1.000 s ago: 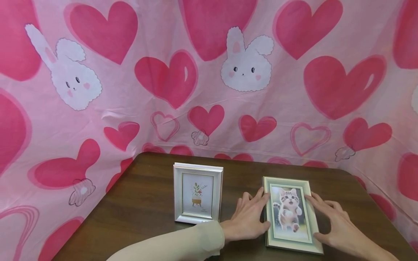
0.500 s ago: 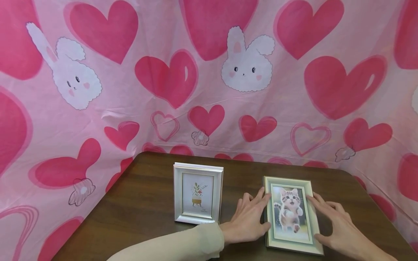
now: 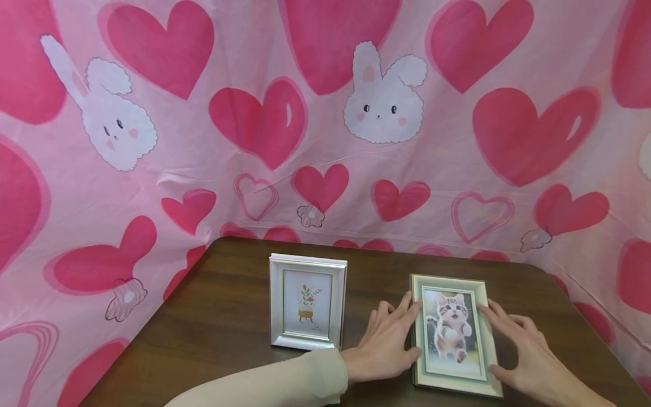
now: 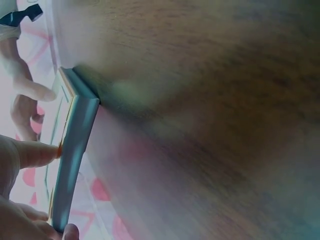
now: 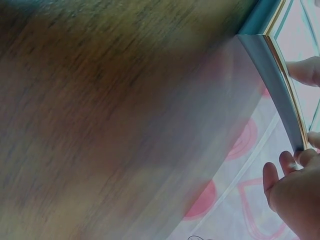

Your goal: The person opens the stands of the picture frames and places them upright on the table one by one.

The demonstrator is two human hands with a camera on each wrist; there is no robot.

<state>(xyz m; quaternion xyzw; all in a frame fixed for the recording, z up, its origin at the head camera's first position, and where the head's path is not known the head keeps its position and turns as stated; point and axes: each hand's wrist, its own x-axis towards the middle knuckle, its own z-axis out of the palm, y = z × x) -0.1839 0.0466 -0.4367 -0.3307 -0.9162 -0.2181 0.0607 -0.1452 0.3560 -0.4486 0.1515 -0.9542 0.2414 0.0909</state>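
Note:
A pale cream-green picture frame (image 3: 452, 334) with a kitten picture lies face up on the dark wooden table, between both hands. My left hand (image 3: 385, 338) touches its left edge, the thumb near the lower part and fingertips higher up. On the opposite edge, my right hand (image 3: 529, 350) rests with thumb and fingertips apart. The frame's side (image 4: 75, 150) shows in the left wrist view, with the left thumb on its rim. Its other side (image 5: 277, 85) appears in the right wrist view beside the right fingers. Neither hand's fingers look curled around it.
A white picture frame (image 3: 307, 302) with a potted plant print stands upright left of the hands, close behind the left sleeve (image 3: 285, 379). The table (image 3: 213, 316) is bordered behind and at the sides by a pink cloth (image 3: 325, 152) with hearts and rabbits.
Around the first half second, the kitten frame's right edge and the right hand shift very slightly to the right. After that, hands and frames keep their places.

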